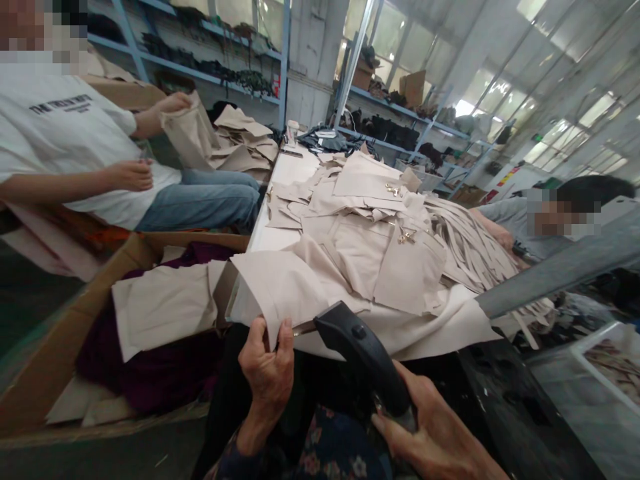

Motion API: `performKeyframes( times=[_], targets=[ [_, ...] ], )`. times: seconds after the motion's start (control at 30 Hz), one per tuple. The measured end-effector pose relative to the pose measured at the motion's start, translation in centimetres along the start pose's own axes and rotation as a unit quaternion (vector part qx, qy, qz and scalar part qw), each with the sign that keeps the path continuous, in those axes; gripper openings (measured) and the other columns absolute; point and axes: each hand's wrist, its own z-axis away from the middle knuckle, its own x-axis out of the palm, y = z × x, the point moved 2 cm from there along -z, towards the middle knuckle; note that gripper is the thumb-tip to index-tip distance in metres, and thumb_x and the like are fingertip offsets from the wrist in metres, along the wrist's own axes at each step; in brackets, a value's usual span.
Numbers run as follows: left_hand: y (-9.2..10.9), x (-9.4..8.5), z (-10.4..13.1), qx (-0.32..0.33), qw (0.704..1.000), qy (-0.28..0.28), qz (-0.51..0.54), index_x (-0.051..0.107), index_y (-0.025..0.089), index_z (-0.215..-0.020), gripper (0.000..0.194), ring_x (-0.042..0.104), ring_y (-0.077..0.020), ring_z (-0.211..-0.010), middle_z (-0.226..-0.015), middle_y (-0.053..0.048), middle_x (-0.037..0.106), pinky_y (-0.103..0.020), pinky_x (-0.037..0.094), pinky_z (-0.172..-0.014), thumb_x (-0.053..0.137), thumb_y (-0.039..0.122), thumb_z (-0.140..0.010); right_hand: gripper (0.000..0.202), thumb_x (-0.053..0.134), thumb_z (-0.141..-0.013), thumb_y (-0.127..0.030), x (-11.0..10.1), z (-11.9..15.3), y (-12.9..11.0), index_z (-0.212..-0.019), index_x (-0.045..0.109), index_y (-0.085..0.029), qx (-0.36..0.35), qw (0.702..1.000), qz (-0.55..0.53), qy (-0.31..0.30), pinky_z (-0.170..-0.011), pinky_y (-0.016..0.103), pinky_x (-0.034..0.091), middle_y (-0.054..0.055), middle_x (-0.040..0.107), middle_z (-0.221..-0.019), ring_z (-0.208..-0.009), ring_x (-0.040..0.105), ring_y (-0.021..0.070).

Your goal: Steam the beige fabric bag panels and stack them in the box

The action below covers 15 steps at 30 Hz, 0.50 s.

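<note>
My left hand [267,365] pinches the near corner of a beige fabric piece [295,280] between thumb and fingers. The rest of the piece lies over the table's near edge. My right hand [425,423] is wrapped around the handle of a black pistol-shaped tool [363,347] with a button on its side. Its thin metal tip [304,329] points left, close to my left thumb. Whether the tip touches the fabric I cannot tell. Beyond lie stacked beige pieces [365,180], a few bearing gold-coloured metal clasps [406,236].
At left stands a cardboard box [55,347] holding beige pieces and purple cloth. A person in a white shirt [80,133] handles beige fabric there. Beige strips [470,247] pile up at right, near another person [520,220]. A grey metal bar [565,257] slants across the right side.
</note>
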Motion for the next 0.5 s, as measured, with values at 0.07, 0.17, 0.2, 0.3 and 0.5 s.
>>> performKeyframes(
  times=[0.07,0.17,0.2,0.3,0.5],
  targets=[
    [-0.6,0.2,-0.2,-0.056,0.998,0.01,0.034,0.054,0.018,-0.073,0.018,0.051,-0.0112,-0.058,-0.062,0.003,0.055,-0.021,0.042,-0.056,0.061,0.034,-0.076,0.016,0.053,-0.076,-0.022,0.3,-0.9,0.2,-0.091,0.054,-0.017,-0.009,1.0,-0.01,0.019,-0.052,0.021,0.039,-0.003,0.051,-0.068,-0.056,0.048,0.0112],
    [-2.2,1.2,-0.3,-0.168,0.973,0.04,0.155,0.059,0.016,-0.088,0.026,0.06,-0.0153,-0.076,-0.085,-0.004,0.066,-0.025,0.049,-0.07,0.065,0.037,-0.073,0.01,0.051,-0.078,-0.024,0.1,-1.9,0.6,-0.086,0.052,-0.017,-0.006,0.998,-0.032,0.051,-0.048,0.021,0.039,-0.005,0.048,-0.059,-0.05,0.047,0.0111],
    [-2.7,1.8,-0.2,-0.208,0.954,0.042,0.212,0.06,0.016,-0.091,0.029,0.062,-0.0166,-0.082,-0.092,-0.006,0.067,-0.027,0.05,-0.076,0.066,0.037,-0.072,0.011,0.051,-0.078,-0.025,0.0,-2.2,0.7,-0.086,0.051,-0.018,-0.007,0.998,-0.041,0.051,-0.047,0.021,0.039,-0.005,0.047,-0.056,-0.048,0.047,0.0112],
    [-3.2,3.6,0.1,-0.305,0.877,0.032,0.371,0.061,0.015,-0.086,0.026,0.062,-0.0198,-0.097,-0.101,-0.009,0.067,-0.032,0.049,-0.09,0.066,0.036,-0.072,0.01,0.052,-0.079,-0.028,-0.3,-2.4,1.0,-0.082,0.053,-0.018,-0.019,0.998,-0.04,0.034,-0.047,0.022,0.039,-0.005,0.05,-0.052,-0.047,0.048,0.012],
    [-2.4,5.2,-0.7,-0.353,0.829,0.023,0.433,0.06,0.018,-0.085,0.019,0.061,-0.0236,-0.103,-0.108,-0.011,0.065,-0.034,0.053,-0.085,0.064,0.032,-0.073,0.016,0.053,-0.077,-0.033,-0.3,-2.4,1.8,-0.071,0.054,-0.019,-0.03,0.999,-0.024,0.032,-0.048,0.022,0.039,-0.004,0.052,-0.052,-0.048,0.049,0.0125]
  ],
)
